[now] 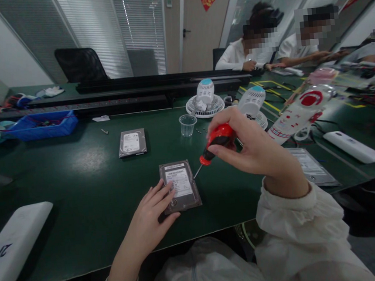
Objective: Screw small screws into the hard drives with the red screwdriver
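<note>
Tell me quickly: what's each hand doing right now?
Left hand: open, resting on a hard drive.
Right hand: closed, holding a red-and-black screwdriver.

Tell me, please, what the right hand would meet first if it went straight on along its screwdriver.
Most likely the drive under the left hand: the screwdriver in the right hand points down-left at that drive's right edge. The tip looks at or near it; contact is hard to judge.

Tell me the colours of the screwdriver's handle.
The screwdriver's handle is red and black, seen best in the head view.
</note>
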{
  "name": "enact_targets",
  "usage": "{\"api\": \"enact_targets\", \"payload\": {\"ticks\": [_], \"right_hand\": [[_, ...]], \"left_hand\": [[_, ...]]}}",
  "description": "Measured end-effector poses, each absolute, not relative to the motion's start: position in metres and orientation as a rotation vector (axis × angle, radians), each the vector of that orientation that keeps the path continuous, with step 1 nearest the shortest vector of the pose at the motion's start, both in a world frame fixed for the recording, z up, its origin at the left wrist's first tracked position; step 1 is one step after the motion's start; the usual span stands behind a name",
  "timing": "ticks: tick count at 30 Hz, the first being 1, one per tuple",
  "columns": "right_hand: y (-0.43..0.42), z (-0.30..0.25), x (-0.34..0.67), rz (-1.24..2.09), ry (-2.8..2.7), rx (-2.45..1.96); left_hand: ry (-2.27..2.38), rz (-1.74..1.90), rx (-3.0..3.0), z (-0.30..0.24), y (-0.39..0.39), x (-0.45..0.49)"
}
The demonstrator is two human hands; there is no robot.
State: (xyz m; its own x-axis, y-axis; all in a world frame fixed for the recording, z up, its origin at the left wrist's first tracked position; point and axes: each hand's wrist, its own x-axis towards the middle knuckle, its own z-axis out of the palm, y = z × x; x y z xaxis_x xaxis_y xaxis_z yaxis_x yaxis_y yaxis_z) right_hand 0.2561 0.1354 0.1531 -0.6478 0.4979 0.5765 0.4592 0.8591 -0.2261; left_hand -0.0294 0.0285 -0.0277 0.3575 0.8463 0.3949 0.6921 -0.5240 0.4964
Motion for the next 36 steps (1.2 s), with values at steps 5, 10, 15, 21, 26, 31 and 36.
{"api": "enact_targets", "payload": {"ticks": [5, 10, 15, 21, 26, 31, 36], "right_hand": [[0.1362, 0.1548, 0.2557, -0.117, -2.351, -0.899], [0.1378, 0.1562, 0.2609, 0.045, -2.414, -0.777], [0.1348, 0.1567, 0.2592, 0.107, -2.421, -0.704], [0.1354, 0.1558, 0.2561, -0.05, -2.343, -0.902], [0.1367, 0.1597, 0.2614, 0.073, -2.413, -0.816], [0.1342, 0.1633, 0.2609, 0.168, -2.447, -0.697], [0.1334, 0.1621, 0.2576, -0.013, -2.367, -0.924]], "left_hand": [[1.361, 0.926, 2.38, -0.0271, 0.0283, -0.0297], [1.359, 0.943, 2.363, -0.0282, 0.0282, -0.0299], [1.363, 0.942, 2.376, -0.0279, 0.0287, -0.0297], [1.363, 0.926, 2.374, -0.0268, 0.0285, -0.0297], [1.364, 0.94, 2.377, -0.027, 0.0281, -0.0292], [1.366, 0.919, 2.406, -0.0263, 0.0281, -0.0298], [1.367, 0.902, 2.427, -0.0264, 0.0286, -0.0301]]}}
